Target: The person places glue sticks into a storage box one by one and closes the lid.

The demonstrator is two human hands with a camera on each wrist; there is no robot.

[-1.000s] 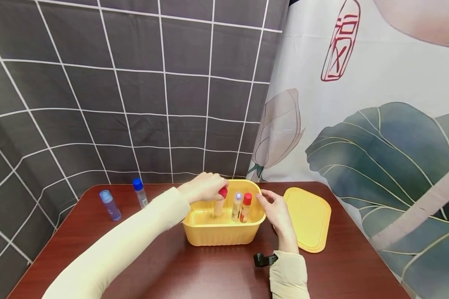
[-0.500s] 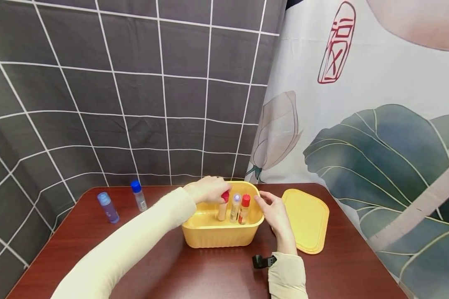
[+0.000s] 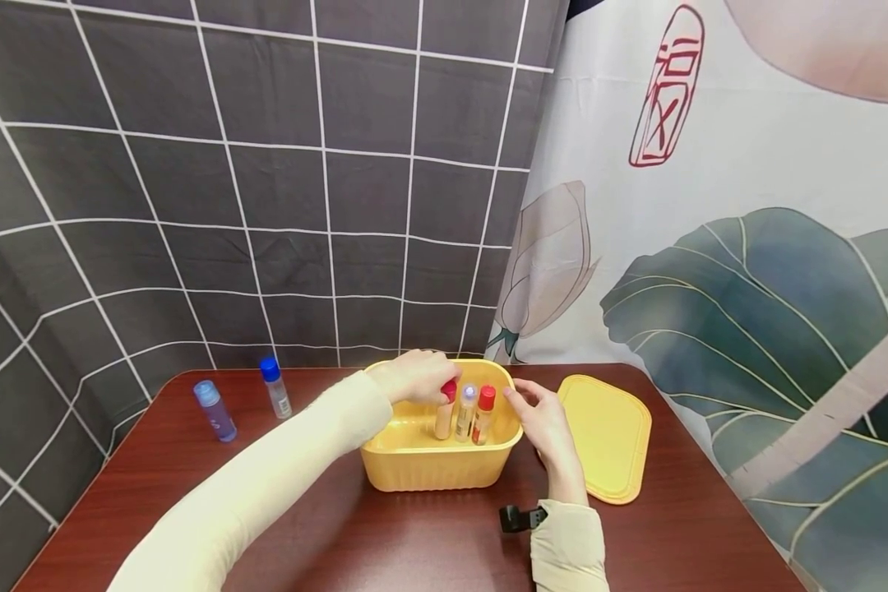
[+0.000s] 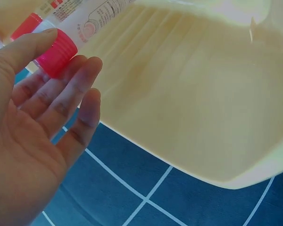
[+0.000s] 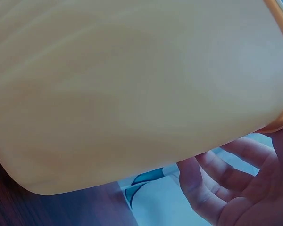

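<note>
- In the head view, a yellow tub (image 3: 437, 471) stands on the dark red-brown tabletop (image 3: 414, 543), low in the middle of the frame.
- The person's left hand (image 3: 414, 376) reaches over the tub from the left, thumb and fingers closed in a pinch on the red cap of the near bottle (image 3: 443, 421); in the left wrist view its little finger stands away from the cap.
- That bottle is inside the tub, upright or nearly so; whether its base meets the floor of the tub is hard to tell.
- Just to its right in the frame, also inside the tub, are a pale-capped bottle (image 3: 464, 418) and a second red-capped bottle (image 3: 482, 419).
- The right hand (image 3: 548, 421) holds the tub's right end, thumb at the rim and lightly bent fingers against the outside; how firmly it grips does not show.
- A yellow lid (image 3: 607, 440) lies flat to the right of that hand.
- Left of centre, a light-blue-capped bottle (image 3: 216, 411) and a dark-blue-capped bottle (image 3: 276, 388) stand apart on the tabletop.
- A grey checked cloth (image 3: 266, 189) fills the upper left; a white cloth with leaf patterns (image 3: 599, 115) hangs at the right.
</note>
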